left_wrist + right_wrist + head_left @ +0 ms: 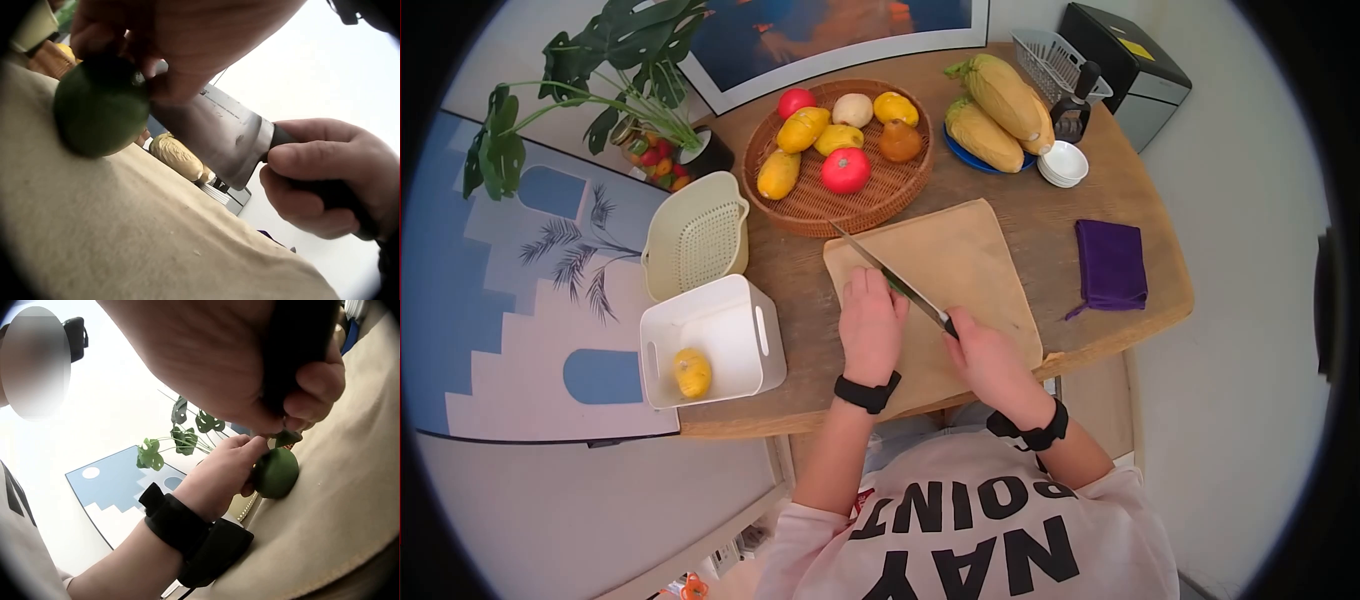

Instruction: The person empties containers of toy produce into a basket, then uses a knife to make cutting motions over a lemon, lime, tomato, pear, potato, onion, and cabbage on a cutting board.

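While my right hand [990,365] grips black handle of knife [912,293], fingers curled round it, my left hand [870,325] holds green fruit [103,109] down on beige board [965,265], blade close beside it; can't tell whether it cuts in. White bin [771,350] near left, one yellow fruit [692,372] inside. Purple cloth [1112,265] at right. Pale colander [700,235] beyond bin. Wicker tray [870,212] of fruit far, blue plate [962,155] of long yellow produce [990,130] far right.

head view high above, wrist views close in
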A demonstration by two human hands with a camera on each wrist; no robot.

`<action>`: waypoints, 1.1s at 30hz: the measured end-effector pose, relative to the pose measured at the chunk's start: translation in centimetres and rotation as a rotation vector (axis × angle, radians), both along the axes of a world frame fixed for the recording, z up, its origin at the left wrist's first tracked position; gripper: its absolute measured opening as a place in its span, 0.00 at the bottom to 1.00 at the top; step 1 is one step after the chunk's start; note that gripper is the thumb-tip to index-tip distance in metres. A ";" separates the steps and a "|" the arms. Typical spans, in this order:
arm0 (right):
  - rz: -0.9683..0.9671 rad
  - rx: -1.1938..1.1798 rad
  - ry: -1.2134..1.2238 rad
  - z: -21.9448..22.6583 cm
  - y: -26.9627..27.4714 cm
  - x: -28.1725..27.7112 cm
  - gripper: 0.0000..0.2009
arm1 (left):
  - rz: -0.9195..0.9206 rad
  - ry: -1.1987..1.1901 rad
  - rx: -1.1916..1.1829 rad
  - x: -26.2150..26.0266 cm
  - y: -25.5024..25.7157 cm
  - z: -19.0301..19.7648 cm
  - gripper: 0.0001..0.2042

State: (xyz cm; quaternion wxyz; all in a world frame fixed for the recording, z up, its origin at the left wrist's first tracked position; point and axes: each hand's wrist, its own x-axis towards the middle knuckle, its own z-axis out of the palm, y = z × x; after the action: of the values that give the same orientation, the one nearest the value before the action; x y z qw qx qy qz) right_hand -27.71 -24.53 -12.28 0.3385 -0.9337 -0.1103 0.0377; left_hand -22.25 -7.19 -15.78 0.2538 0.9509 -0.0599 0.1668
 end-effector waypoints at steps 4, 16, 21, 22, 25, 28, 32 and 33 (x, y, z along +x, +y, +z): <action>0.005 -0.016 -0.011 0.4 0.4 -0.3 0.09 | -0.006 0.024 -0.001 -0.1 0.0 0.2 0.11; 0.025 -0.095 -0.005 -0.1 1.0 0.0 0.09 | -0.009 0.031 0.013 -0.1 0.0 0.3 0.13; 0.026 -0.046 -0.001 0.0 1.0 0.1 0.10 | -0.003 0.033 -0.010 -0.4 0.0 0.5 0.13; 0.029 -0.048 0.001 0.2 1.1 0.0 0.10 | -0.005 0.032 -0.015 -0.5 0.0 0.6 0.13; 0.026 -0.062 -0.004 1.3 1.1 -0.1 0.08 | -0.005 0.028 -0.016 -0.6 0.0 0.6 0.13; 0.017 -0.062 -0.017 1.7 1.3 -0.1 0.08 | 0.001 0.021 0.001 -0.8 -0.2 0.4 0.13; 0.029 -0.070 -0.009 0.7 1.2 0.1 0.08 | -0.004 0.024 -0.019 -0.7 -0.1 0.8 0.13; 0.034 -0.052 -0.028 0.8 1.1 -0.1 0.09 | -0.003 0.038 -0.029 -0.9 0.0 0.8 0.13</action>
State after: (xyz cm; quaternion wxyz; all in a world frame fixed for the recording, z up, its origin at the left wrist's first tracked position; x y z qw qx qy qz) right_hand -27.78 -23.39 -11.50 0.3117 -0.9407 -0.1298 0.0334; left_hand -23.16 -7.19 -14.99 0.2689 0.9501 -0.0539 0.1490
